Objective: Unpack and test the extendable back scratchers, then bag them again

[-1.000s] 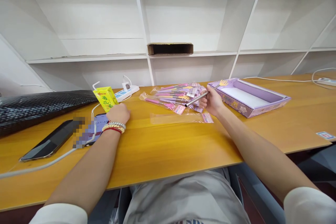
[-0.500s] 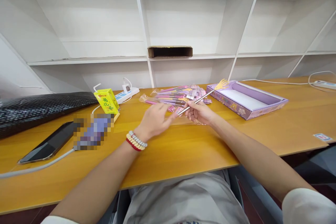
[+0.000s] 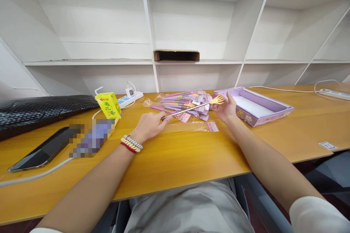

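Note:
My left hand (image 3: pixel 151 125) is closed around the handle end of a back scratcher (image 3: pixel 188 109), whose thin metal rod slants up to the right. A yellow hand-shaped head (image 3: pixel 218 99) forms its far end. At that head is my right hand (image 3: pixel 227 108), thumb raised and apart, with the fingers partly hidden behind the yellow claw. Beneath the rod lies a clear plastic sleeve (image 3: pixel 188 126) with a pink label (image 3: pixel 213 126). Just behind, several wrapped back scratchers (image 3: pixel 177 98) with pink and purple handles are heaped on the table.
A purple open box (image 3: pixel 253 118) sits right of the pile. To the left are a yellow drink carton (image 3: pixel 109 105), a power strip (image 3: pixel 129 99), a black phone (image 3: pixel 41 149) and a blurred-out item. White shelves (image 3: pixel 191 25) holding a cardboard box (image 3: pixel 176 55) rise behind the wooden table (image 3: pixel 191 160).
My hands have moved apart, the left one leftward and the right one up to the yellow head. More of the metal rod shows between them, and the sleeve's label is now uncovered.

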A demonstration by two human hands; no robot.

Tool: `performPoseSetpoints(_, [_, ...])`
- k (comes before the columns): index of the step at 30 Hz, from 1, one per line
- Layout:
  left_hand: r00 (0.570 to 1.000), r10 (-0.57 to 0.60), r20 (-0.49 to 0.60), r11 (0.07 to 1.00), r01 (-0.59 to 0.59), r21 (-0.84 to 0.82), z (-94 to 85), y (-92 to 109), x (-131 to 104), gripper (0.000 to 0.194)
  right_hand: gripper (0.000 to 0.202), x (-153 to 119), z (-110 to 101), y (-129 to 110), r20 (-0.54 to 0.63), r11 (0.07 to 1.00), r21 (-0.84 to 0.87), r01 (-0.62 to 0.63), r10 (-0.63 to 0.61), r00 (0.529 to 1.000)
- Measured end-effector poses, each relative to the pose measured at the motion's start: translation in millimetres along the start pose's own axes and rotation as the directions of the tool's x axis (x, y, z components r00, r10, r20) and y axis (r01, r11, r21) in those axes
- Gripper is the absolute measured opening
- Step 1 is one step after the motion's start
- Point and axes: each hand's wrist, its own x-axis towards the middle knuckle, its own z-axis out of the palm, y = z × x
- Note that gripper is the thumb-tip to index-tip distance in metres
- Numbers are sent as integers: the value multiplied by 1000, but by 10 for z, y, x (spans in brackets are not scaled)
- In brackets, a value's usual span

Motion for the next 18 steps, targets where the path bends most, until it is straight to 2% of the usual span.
performPoseSetpoints(1, [1000, 10, 2, 1000, -10, -4, -2, -40, 0, 52, 37, 33, -61, -38, -51, 999, -22, 35, -36, 998])
performPoseSetpoints(3, [1000, 29, 9, 1000, -29, -11, -5, -95, -2, 52, 32, 70, -136, -76, -80, 991, -112, 71, -80, 994])
performPoseSetpoints(5, [999, 37, 17, 999, -37, -13, -8, -118, -4, 51, 29, 66, -136, -66, -18, 967, -244, 70, -77, 997])
performPoseSetpoints(8, [998, 53, 27, 999, -53, -4, -7, -127, -5, 51, 30, -5, -38, -12, 122, 919, -392, 43, 5, 993])
performPoseSetpoints(10, [996, 72, 46, 997, -73, 7, -1, -137, -7, 51, 31, -62, 34, 5, 171, 908, -417, 27, 49, 984])
performPoseSetpoints(14, [991, 88, 104, 996, -91, 21, 5, -158, -17, 51, 30, -109, 72, -32, 184, 920, -390, 23, 53, 981])
performPoseSetpoints(18, [987, 67, 148, 997, -73, 32, -24, -70, -29, 49, 27, -128, 93, -19, 191, 928, -372, 30, 45, 981])
